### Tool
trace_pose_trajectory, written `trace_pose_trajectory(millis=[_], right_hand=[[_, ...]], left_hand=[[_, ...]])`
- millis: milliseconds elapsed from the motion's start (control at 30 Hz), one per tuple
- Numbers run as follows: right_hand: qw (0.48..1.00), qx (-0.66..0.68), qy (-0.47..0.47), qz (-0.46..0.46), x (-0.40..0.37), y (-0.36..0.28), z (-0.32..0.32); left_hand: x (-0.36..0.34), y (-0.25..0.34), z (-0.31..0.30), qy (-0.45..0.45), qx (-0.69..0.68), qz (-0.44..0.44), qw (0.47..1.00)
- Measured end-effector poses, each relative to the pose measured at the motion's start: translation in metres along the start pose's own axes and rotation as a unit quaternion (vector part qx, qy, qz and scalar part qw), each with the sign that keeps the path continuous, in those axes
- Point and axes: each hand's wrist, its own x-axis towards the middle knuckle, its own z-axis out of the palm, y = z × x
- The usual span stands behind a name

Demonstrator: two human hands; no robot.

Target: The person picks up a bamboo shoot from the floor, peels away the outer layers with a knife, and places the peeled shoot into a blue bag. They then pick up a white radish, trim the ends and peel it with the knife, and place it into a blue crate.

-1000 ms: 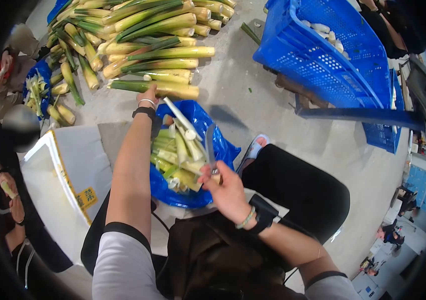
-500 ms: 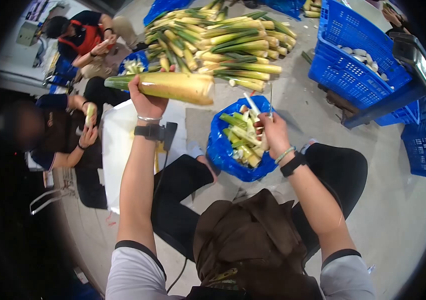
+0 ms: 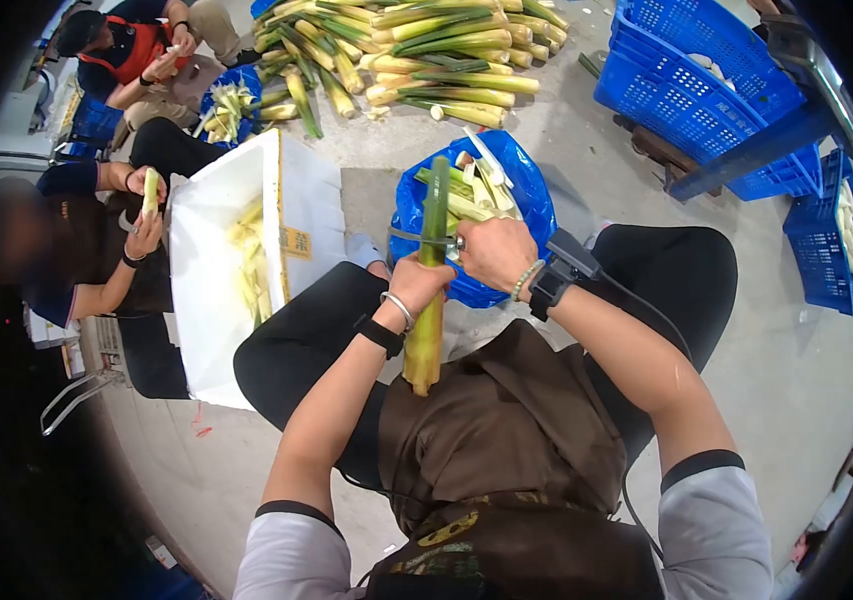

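My left hand (image 3: 416, 288) is wrapped round the middle of a water bamboo shoot (image 3: 426, 340), a thick stalk in a green and yellow husk. It stands lengthwise before me, green tip pointing away and thick end close to my brown apron (image 3: 506, 420). In my right hand (image 3: 498, 255) is a knife (image 3: 408, 237), its narrow blade pointing left across the stalk just above my left hand. Beyond my hands lies a blue bag-lined container (image 3: 529, 195) holding green and white husk pieces, partly hidden by my right hand and the stalk.
A large pile of unpeeled shoots (image 3: 456, 40) lies on the floor ahead. Left stands a white foam box (image 3: 311, 190) with pale shoots inside. Blue crates (image 3: 691, 110) and a metal post (image 3: 746, 155) are at right. Two people (image 3: 96, 230) (image 3: 141, 50) handle shoots at left.
My left hand has brought the shoot down and right, turning it from crosswise to lengthwise. The knife has swung from pointing upward to lying across it. The view has shifted slightly.
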Motion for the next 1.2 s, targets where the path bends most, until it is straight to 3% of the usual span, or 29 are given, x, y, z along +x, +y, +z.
trace_pose_trajectory(millis=[133,367,667,700,800,833,900,967,1067,1100,1200], right_hand=[[0.998,-0.006,-0.045,0.046,0.010,-0.001,0.012],[0.991,0.051,-0.006,0.125,0.032,0.012,0.063],[0.980,0.062,-0.102,0.157,0.027,0.028,0.104],[0.977,0.070,-0.107,0.168,0.024,0.027,0.102],[0.968,0.070,-0.100,0.221,0.023,0.016,0.098],[0.964,0.063,-0.098,0.239,0.022,0.014,0.098],[0.969,0.100,-0.073,0.212,0.011,0.031,0.102],[0.970,0.108,-0.097,0.196,0.005,0.044,0.102],[0.958,0.103,-0.112,0.245,-0.001,0.037,0.107],[0.950,0.106,-0.112,0.270,0.003,0.033,0.116],[0.943,0.095,-0.178,0.266,0.013,0.030,0.114]], left_hand=[[0.017,-0.016,0.002,-0.021,0.078,0.013,0.997],[0.031,-0.016,-0.003,-0.051,-0.039,-0.043,0.997],[0.035,-0.037,0.009,-0.020,-0.031,-0.117,0.992],[0.040,-0.048,0.008,-0.035,-0.010,-0.103,0.994],[0.045,-0.054,0.004,0.020,0.237,0.011,0.971],[0.043,-0.049,0.004,0.020,0.246,0.033,0.969],[0.033,-0.031,0.010,-0.061,0.055,-0.073,0.994],[0.031,-0.029,0.018,-0.135,-0.088,-0.192,0.968],[0.034,-0.042,0.025,-0.070,0.030,-0.146,0.986],[0.054,-0.076,0.023,-0.023,0.125,-0.057,0.990],[0.044,-0.056,0.017,-0.038,0.077,-0.103,0.991]])
